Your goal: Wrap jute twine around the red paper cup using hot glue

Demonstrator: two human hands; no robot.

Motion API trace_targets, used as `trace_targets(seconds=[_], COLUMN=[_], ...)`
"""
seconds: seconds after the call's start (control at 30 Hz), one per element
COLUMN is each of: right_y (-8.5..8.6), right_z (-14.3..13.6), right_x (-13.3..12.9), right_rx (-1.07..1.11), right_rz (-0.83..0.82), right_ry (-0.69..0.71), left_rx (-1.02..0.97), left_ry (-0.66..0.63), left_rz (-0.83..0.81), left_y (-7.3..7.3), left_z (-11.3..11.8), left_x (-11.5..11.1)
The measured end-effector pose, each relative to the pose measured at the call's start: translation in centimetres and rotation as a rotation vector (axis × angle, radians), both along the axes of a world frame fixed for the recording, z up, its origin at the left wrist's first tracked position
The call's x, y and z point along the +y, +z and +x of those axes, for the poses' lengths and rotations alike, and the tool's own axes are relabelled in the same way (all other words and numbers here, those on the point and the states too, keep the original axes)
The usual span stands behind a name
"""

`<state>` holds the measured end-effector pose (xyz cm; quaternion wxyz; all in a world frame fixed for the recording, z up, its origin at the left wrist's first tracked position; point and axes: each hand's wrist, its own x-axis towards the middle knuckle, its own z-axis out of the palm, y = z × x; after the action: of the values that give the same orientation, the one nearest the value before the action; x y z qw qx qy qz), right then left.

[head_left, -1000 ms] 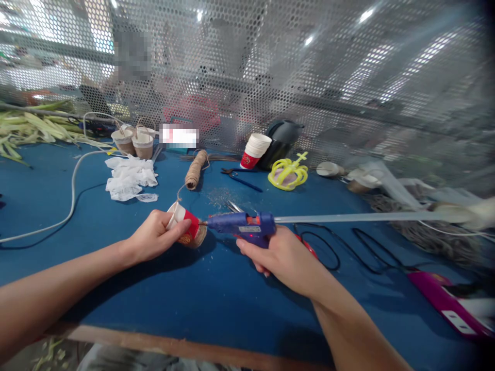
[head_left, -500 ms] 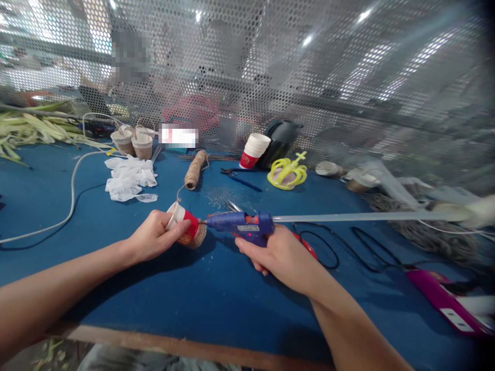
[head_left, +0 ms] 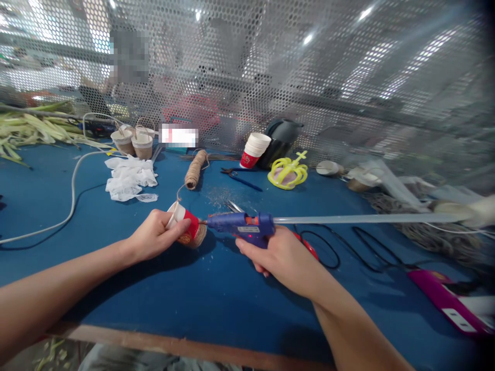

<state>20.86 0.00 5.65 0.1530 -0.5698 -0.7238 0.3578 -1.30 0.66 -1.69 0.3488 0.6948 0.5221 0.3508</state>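
The left hand (head_left: 152, 238) pinches a paper cup (head_left: 187, 238), probably light, easily crushed, best held gently near its rim; the right hand (head_left: 285, 257) grips a glue gun (head_left: 247, 226).

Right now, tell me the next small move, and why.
Probably press out a little glue beside the wound twine: the right hand holds the glue gun, nozzle at the twine's edge; the left hand holds the cup tilted.

the blue glue gun (head_left: 240, 224) partly hides a metal tool (head_left: 232, 206).
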Motion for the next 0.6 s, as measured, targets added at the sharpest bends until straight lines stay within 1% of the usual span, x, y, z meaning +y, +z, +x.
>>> trace_targets(seconds=[0.1, 0.23, 0.3, 0.43, 0.6], right_y=[0.12, -0.01, -0.08, -0.13, -0.25], right_z=[0.0, 0.03, 0.06, 0.11, 0.0], right_x=[-0.29, -0.55, -0.63, -0.59, -0.59], right_rx=[-0.009, 0.003, -0.002, -0.05, -0.075], right_rz=[0.001, 0.042, 0.077, 0.172, 0.222], right_ry=[0.003, 0.043, 0.065, 0.125, 0.181], left_rx=[-0.009, -0.055, -0.101, -0.127, -0.223], left_ry=[-0.004, 0.0, -0.004, 0.02, -0.006], left_rz=[-0.026, -0.08, -0.106, -0.145, -0.197], left_y=[-0.17, -0.06, 0.13, 0.48, 0.66], left_z=[-0.06, 0.0, 0.1, 0.31, 0.41], left_x=[0.04, 0.12, 0.14, 0.16, 0.18])
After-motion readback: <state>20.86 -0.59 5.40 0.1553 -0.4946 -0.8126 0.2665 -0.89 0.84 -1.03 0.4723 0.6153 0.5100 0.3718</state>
